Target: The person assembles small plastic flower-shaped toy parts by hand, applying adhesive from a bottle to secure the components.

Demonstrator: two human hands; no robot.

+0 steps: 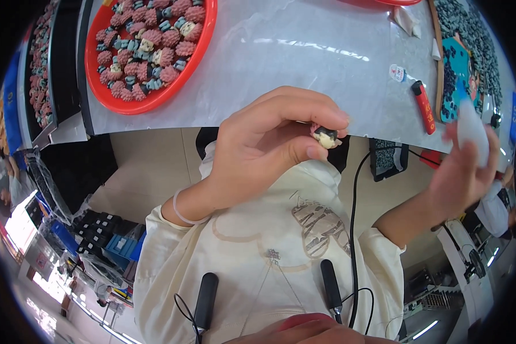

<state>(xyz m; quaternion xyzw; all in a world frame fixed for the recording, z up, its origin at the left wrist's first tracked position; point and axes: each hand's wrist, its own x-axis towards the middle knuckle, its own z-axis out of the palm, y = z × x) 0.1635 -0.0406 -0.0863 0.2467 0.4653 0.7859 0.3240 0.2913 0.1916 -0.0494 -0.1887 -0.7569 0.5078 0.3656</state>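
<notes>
A small pink-haired figurine [326, 137] is being held in the air about level with the tabletop's [269, 69] near edge, its cream and dark side showing. The left hand [258, 137] is pinching it between thumb and index finger, the other fingers curling behind. The right hand [463, 175] is wrapping its fingers around a white squeeze bottle [473, 135] with a blurred blue tip, beyond the tabletop's near right corner and well apart from the figurine.

Work on this one piece seems to be partway along: it is sitting in the grip, but the bottle is not touching it, and whether anything from the bottle is already on it cannot be told. No blue-grey part is showing on it, though the fingers may be hiding some.

By the tabletop's left edge, a red tub [133, 108] is holding many similar figurines [148, 45], several showing blue-grey parts; whether they are finished or waiting is unclear. More pink pieces [40, 69] are lying beyond that edge, so the batch is probably large. Near the right edge, a red marker-like tube [423, 108] is lying close to the near corner, unused at this moment.
</notes>
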